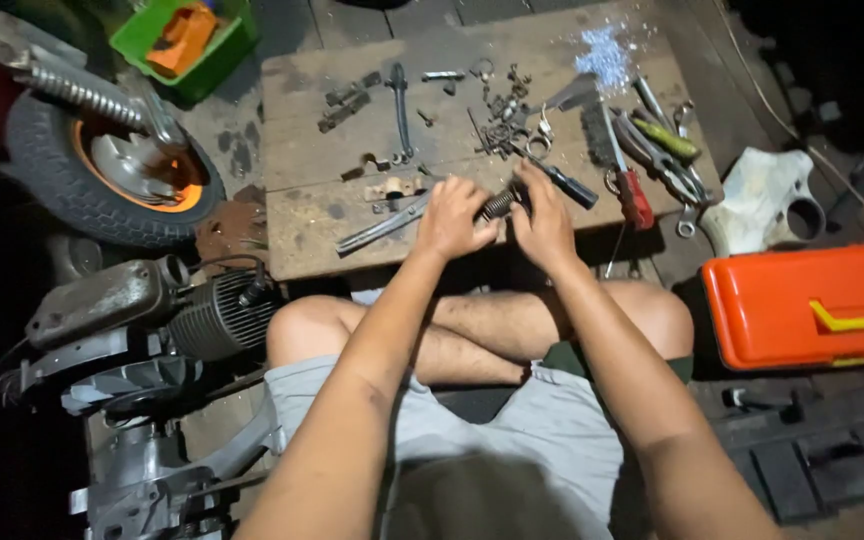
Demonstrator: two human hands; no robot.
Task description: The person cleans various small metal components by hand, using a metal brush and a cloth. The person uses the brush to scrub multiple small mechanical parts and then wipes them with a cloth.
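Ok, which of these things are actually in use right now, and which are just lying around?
In use:
left hand
right hand
coil spring held between both hands

Lying about:
red-handled screwdriver
wrench
orange toolbox
green bin
wheel
engine

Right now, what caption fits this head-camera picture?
Both hands, left hand and right hand, grip a coil spring over a tool-strewn wooden board.

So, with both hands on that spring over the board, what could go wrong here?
1. The spring, gripped between the left hand and right hand, might slip and fly off into the dark floor.
2. Small loose parts lie near the hands; a jolt could scatter them.
3. The screwdriver overhangs the board edge and may fall.
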